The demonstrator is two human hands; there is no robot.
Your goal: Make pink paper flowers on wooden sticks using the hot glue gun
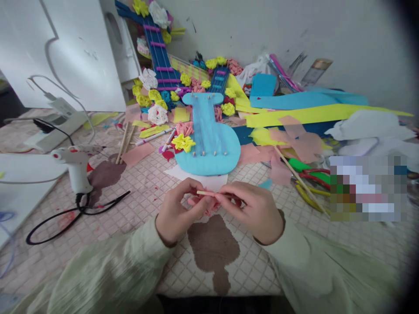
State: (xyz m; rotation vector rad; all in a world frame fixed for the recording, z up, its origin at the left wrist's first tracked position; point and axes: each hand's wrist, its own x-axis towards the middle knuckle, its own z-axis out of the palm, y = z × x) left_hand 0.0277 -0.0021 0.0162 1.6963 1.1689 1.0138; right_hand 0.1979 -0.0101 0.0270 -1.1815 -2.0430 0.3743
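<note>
My left hand (185, 209) and my right hand (252, 207) meet above the table, fingers closed. Between them they pinch a short pale stick (203, 192) with pink crepe paper (210, 209) around or against it; part of the paper is hidden by my fingers. Just beyond my fingertips lies a light blue guitar-shaped cutout (212, 131) with thin strings and small pegs, partly on a white sheet of paper (178, 173). On its left edge sits a yellow crepe-paper flower (183, 142).
A white glue gun (73, 168) with a black cord stands at left, near a power strip (55, 126). At right lie yellow paper strips (310, 115), scissors (310, 172) and a wooden skewer (301, 181). Behind, a dark blue paper guitar (159, 48) leans among crumpled flowers.
</note>
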